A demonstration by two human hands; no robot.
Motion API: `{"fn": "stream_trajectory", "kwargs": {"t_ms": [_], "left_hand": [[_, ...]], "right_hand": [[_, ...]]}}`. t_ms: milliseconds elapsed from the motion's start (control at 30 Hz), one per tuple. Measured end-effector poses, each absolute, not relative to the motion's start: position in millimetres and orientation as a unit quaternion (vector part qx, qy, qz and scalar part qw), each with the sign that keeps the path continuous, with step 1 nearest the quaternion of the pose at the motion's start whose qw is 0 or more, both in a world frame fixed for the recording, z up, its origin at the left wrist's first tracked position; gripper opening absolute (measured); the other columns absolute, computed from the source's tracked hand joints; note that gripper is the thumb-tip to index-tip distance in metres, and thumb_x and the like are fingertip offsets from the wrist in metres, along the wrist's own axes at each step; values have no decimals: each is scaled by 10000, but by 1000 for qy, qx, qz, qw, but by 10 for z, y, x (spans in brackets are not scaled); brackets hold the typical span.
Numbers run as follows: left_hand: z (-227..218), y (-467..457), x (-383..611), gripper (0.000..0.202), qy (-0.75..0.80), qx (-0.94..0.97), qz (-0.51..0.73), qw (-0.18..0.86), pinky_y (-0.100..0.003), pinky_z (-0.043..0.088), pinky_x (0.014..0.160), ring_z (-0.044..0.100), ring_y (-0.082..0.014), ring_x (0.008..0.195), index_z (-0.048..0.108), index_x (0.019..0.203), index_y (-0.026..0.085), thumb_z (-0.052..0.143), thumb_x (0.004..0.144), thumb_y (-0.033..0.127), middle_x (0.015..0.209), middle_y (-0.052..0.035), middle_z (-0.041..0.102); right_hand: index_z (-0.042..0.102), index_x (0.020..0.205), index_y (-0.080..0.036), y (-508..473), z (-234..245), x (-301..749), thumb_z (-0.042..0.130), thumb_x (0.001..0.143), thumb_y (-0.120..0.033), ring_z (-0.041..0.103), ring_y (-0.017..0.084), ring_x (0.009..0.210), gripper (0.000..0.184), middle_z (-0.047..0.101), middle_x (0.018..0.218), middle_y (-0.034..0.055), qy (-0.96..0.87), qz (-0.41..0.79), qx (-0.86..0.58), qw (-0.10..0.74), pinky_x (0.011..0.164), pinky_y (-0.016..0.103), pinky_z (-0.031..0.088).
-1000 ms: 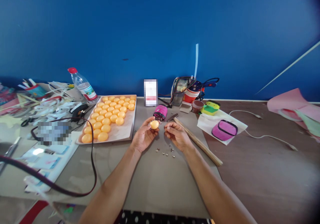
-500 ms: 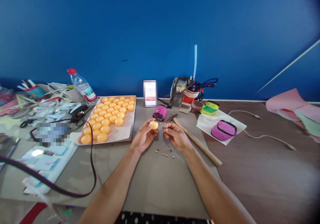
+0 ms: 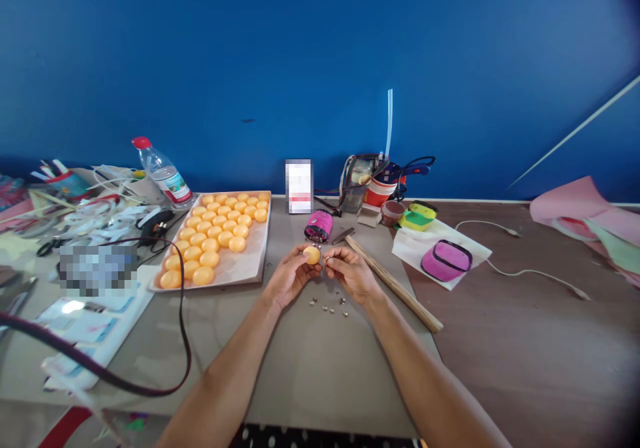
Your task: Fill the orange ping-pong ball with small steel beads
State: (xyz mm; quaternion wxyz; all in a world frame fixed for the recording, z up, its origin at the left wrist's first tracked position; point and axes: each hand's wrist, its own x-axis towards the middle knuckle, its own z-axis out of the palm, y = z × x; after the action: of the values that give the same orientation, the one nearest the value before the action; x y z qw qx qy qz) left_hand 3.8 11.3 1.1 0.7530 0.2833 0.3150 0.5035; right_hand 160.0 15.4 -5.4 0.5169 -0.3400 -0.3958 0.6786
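Observation:
My left hand (image 3: 289,278) is closed round an orange ping-pong ball (image 3: 312,255), held between thumb and fingers above the table. Beside it, my right hand (image 3: 351,276) pinches something at the fingertips, close to the ball; it is too small to make out. Several small shiny metal pieces (image 3: 325,309) lie on the table below the hands. Just beyond the fingers is a magenta pouch (image 3: 319,225) on its side, with more metal pieces at its mouth. A white tray (image 3: 254,261) to the left holds many more orange balls.
Right of my right hand lies a wooden-handled hammer (image 3: 395,283). A purple pouch (image 3: 447,261) rests on white paper. Behind stand a phone-like screen (image 3: 299,187), a red cup (image 3: 379,193) and a small box (image 3: 369,215). A bottle (image 3: 170,178) and tangled strips (image 3: 107,208) crowd the left.
The ball in my left hand has turned and come slightly down and to the right, nearer my right fingertips. My right hand stays almost in place, still pinched.

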Motion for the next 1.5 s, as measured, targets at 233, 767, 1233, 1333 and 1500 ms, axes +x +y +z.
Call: {"fn": "stream_trajectory", "kwargs": {"t_ms": [233,767,1233,1333,1500], "left_hand": [[7,103,42,309,306,281,501,759,-271,495,643,644,-155,652,567,1001,144,681,722,210,797,-56,675],[-11,94,50,336,301,294,497,759,-258,508,626,641,-137,631,579,1016,140,702,719,236,811,-49,667],[-14,94,43,333,302,301,494,757,-258,504,618,631,-130,618,608,1015,137,711,715,239,805,-51,668],[-16,97,46,333,306,300,493,757,-255,504,613,630,-129,612,611,1002,134,717,706,246,801,-48,667],[-7,94,53,329,313,300,495,753,-247,497,594,623,-124,596,618,986,127,722,704,260,790,-45,664]], "right_hand": [[593,713,-183,153,-76,1566,748,611,-325,461,79,467,234,556,548,-44,-412,651,-377,514,481,223,334],[605,699,-181,175,-136,1575,735,617,-321,412,77,467,207,521,521,-50,-407,653,-390,505,461,214,296],[613,691,-176,174,-142,1605,734,633,-345,436,85,479,217,534,518,-41,-423,649,-394,495,478,218,301],[615,691,-176,173,-140,1600,736,630,-350,441,85,487,221,538,522,-40,-428,646,-393,495,491,219,307],[609,692,-174,164,-129,1597,730,637,-349,442,87,489,220,536,519,-38,-424,656,-393,484,493,218,298]]}}
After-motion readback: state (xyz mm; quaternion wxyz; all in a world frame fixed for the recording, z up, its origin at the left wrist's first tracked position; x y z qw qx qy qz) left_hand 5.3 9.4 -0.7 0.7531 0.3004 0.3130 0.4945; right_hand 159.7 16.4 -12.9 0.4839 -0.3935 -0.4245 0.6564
